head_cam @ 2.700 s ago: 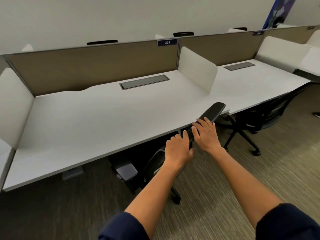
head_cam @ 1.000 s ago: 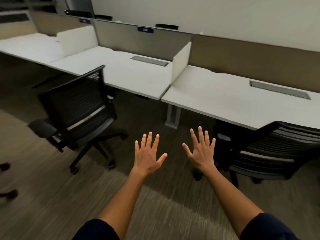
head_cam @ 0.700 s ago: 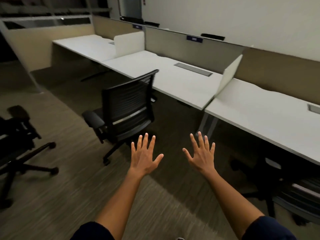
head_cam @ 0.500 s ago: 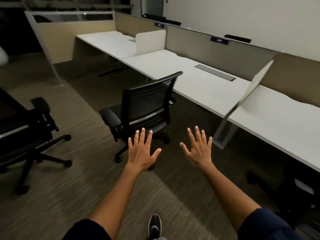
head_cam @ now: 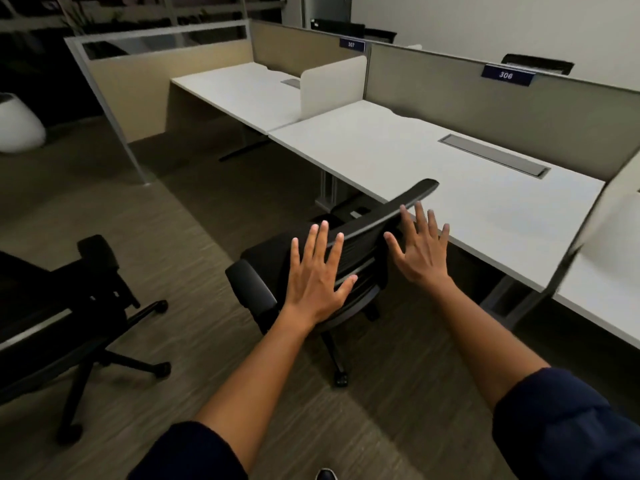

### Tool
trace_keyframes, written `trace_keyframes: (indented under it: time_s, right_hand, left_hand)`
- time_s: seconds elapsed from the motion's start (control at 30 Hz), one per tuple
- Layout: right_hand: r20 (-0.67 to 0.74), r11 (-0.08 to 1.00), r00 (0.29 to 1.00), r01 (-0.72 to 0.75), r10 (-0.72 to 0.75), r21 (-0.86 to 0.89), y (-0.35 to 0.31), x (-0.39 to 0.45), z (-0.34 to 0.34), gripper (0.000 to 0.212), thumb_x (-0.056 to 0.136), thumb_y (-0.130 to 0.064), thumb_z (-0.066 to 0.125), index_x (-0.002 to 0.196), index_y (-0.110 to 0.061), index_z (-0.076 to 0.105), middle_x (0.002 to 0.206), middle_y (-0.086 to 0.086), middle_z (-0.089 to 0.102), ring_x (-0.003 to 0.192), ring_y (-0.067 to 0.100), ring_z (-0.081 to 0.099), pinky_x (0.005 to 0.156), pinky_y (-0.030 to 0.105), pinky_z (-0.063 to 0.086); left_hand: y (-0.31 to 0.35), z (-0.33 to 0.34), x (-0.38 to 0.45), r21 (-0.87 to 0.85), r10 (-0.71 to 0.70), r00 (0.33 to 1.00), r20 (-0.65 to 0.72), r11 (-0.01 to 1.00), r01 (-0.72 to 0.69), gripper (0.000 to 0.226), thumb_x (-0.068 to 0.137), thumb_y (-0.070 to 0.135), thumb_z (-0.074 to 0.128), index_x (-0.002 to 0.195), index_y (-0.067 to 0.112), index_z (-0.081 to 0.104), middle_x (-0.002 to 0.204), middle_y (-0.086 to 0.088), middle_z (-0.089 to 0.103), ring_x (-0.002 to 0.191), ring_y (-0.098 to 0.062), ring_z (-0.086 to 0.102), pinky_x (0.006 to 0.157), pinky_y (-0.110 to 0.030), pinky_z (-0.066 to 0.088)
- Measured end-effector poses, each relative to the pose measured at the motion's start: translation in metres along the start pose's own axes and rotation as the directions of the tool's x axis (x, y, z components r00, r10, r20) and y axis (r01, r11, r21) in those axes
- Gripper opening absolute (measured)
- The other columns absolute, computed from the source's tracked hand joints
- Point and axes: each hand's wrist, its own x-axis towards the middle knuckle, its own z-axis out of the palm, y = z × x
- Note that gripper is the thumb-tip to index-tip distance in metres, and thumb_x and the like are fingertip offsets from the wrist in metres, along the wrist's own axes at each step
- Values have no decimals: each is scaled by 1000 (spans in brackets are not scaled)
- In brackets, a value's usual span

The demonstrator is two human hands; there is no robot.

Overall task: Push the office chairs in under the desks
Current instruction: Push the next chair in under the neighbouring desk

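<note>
Floor (head_cam: 194, 216): brown striped carpet, spreading from the near edge to the far partitions.
Counter 306 (head_cam: 433, 174): long white top on the right, running from near right to the far middle; a grey cable hatch (head_cam: 493, 155) is set into it near the grey back panel (head_cam: 519, 112), which bears a blue label (head_cam: 506, 75) reading 306.
Far counter (head_cam: 249, 95): white top further back, parted from counter 306 by a white divider (head_cam: 334, 86); the panel behind it carries a label (head_cam: 351, 45) reading 307.
Side screen (head_cam: 156, 81): beige panel with a glazed strip on top, closing the far left end of the row.
Left chair (head_cam: 52, 317): black office chair at the near left, well apart from the counters, castors on the carpet, partly cut by the frame edge.
Middle chair (head_cam: 349, 268): black mesh-backed office chair in the centre, seat and base out on the carpet just beside the near edge of counter 306; its back is turned toward the camera and only its top rail reaches over the counter's edge.
Left hand (head_cam: 317, 275): grip apart, fingers spread flat over the chair's back; whether the palm presses the mesh I cannot tell.
Right hand (head_cam: 420, 252): grip apart, fingers spread, fingertips at the top rail of the chair's back; contact is not clear.
Sleeves (head_cam: 568, 424): dark blue, pushed up the forearms at the near edge.
Shoe (head_cam: 325, 474): dark toe at the bottom edge.
</note>
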Motion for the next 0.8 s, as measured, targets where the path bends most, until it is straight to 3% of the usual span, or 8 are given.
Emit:
trace_keyframes:
  time_s: [0.13,0.2,0.27,0.33,0.47,0.63,0.8]
  right_hand:
    - [20,999,1000,19,-18,-49,-7,54,-1,75,95,-72,12,160,-33,9,169,3,-4,156,30,-4,123,60,-5]
    - [72,997,997,30,-26,-67,-12,71,5,74,96,-70,11,158,-31,19,169,4,5,156,30,-2,122,61,-4]
    - [109,998,994,21,-14,-57,-18,82,11,74,97,-68,9,153,-28,36,166,5,22,155,29,6,122,64,0]
    - [80,999,997,0,2,-32,-22,85,13,74,97,-67,8,143,-27,50,158,5,38,153,29,15,120,66,5]
    - [57,997,998,-37,42,-75,-25,83,13,81,91,-70,3,136,-29,56,151,2,47,150,28,24,119,66,8]
    - [62,984,989,-123,132,-129,-41,61,15,85,89,-74,-1,135,-32,56,151,-2,47,150,26,25,118,67,9]
    - [19,976,985,-169,173,-139,-75,23,23,71,94,-70,7,127,-33,59,145,-3,51,147,26,30,117,67,11]
  left_hand:
    - [-11,8,46,30,-82,984,160,996,78,83,99,66,29,161,18,2,167,-21,8,156,-35,4,124,-59,7]
    - [-17,13,60,45,-112,971,210,993,105,80,100,65,27,161,15,10,161,-24,27,151,-37,22,121,-57,21]
    - [-23,15,70,46,-106,974,199,994,99,76,102,63,27,158,11,22,144,-22,50,135,-35,47,111,-52,37]
    - [-28,16,77,44,-85,979,183,996,78,76,100,65,27,149,8,35,127,-18,61,114,-32,60,94,-45,48]
    - [-32,14,76,16,-26,983,180,1000,24,68,97,70,28,119,11,52,110,-13,66,97,-29,66,76,-40,52]
    - [-45,12,55,-27,52,981,186,998,-48,67,97,70,27,116,11,53,110,-11,65,96,-27,66,78,-39,54]
    - [-92,3,32,-33,142,972,189,990,-139,63,98,68,28,117,13,52,112,-10,65,98,-27,65,81,-40,53]
